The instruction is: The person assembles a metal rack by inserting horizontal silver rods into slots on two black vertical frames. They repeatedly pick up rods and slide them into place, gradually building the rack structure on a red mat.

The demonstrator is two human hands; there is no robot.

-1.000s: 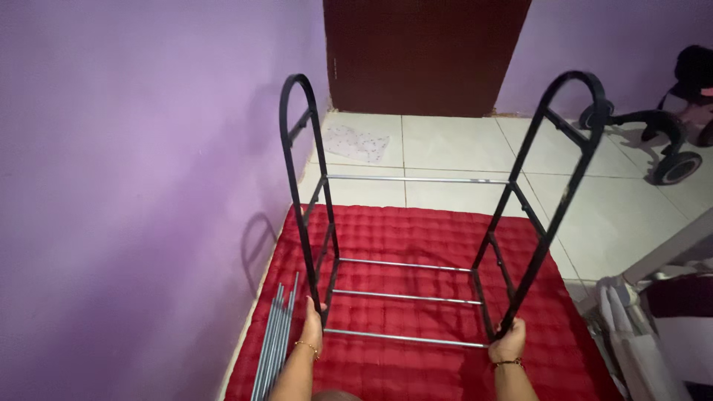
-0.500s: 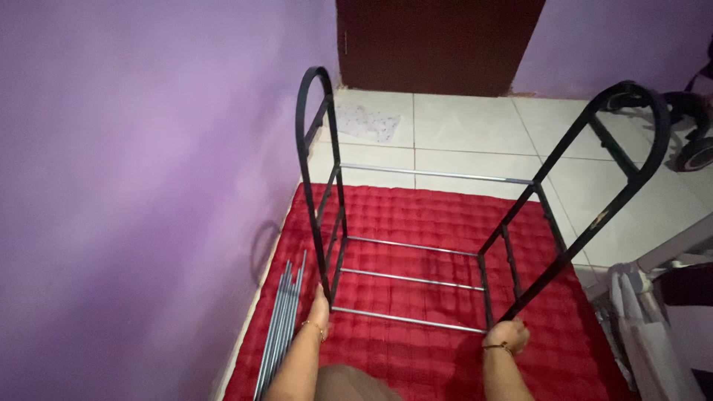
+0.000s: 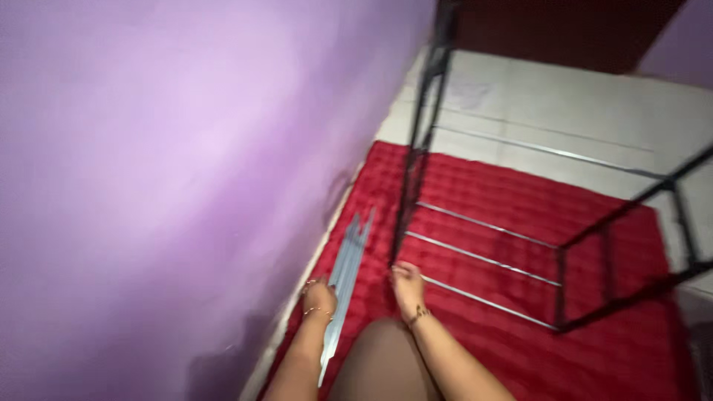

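Red mat [image 3: 512, 223]: L hand [image 3: 319, 298] on rods [image 3: 347, 267], R hand [image 3: 408, 286] at rack [image 3: 423, 148].

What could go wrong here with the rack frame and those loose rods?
1. The black rack frame stands on a soft red quilted mat. Only the right hand is at its left foot; the right side panel has no hand on it, so the frame may rack or tip.
2. The left hand is at the bundle of silver rods lying along the purple wall; lifted from one end, they could slide apart or scrape the wall.
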